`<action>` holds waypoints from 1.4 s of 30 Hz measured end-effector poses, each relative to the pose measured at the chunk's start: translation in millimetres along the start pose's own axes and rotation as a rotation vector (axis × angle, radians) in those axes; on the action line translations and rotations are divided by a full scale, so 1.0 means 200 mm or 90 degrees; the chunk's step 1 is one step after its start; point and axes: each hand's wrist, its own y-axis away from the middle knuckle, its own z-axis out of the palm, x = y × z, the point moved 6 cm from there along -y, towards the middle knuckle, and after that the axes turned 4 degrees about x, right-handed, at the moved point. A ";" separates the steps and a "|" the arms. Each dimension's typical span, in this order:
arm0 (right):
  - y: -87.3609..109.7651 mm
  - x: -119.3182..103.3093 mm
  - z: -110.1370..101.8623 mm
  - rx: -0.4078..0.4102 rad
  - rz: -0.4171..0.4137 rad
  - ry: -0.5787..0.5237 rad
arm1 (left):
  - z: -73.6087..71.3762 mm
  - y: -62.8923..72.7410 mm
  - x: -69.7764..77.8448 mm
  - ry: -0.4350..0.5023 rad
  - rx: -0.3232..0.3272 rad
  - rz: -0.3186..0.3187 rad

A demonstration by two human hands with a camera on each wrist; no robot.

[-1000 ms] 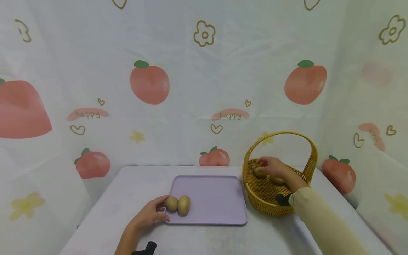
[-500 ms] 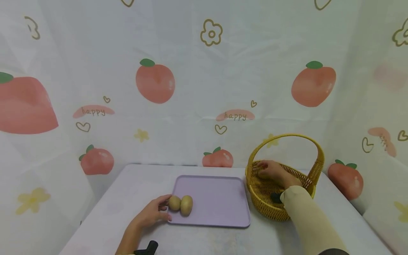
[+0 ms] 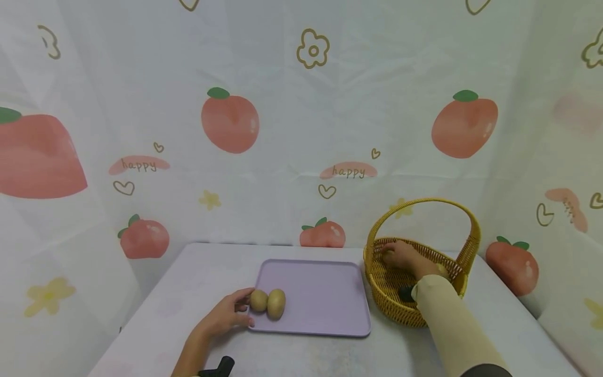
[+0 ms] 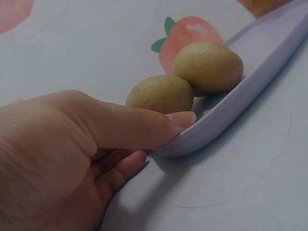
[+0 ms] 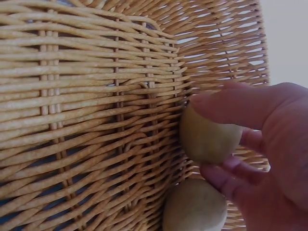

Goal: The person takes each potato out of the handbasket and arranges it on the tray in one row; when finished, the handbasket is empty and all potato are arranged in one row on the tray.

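Observation:
In the head view my left hand is at the front left corner of a lilac tray. My thumb lies over the tray's rim in the left wrist view, with fingers curled at its outer side. Two potatoes sit side by side at the tray's left end: a rounder potato near my fingers and a longer potato. Inside a wicker basket on the right, my right hand grips a potato between thumb and fingers. Another potato lies just below that one in the right wrist view.
The basket's tall arched handle rises over my right forearm. Both tray and basket stand on a white table, basket right of tray. A fruit-printed curtain hangs behind.
My right hand has gone lower into the basket with the potato. The head view has shifted slightly. My left hand, the tray and its two potatoes stay put.

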 end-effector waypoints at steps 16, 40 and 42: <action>0.03 -0.03 -0.02 -0.015 0.020 -0.023 | 0.01 0.01 0.01 0.012 0.005 0.003; 0.40 -0.35 -0.15 0.120 -0.075 -0.112 | 0.00 0.01 0.02 0.016 -0.001 0.015; 0.43 -0.39 -0.13 0.132 -0.083 -0.141 | 0.00 0.01 0.02 0.017 0.001 0.013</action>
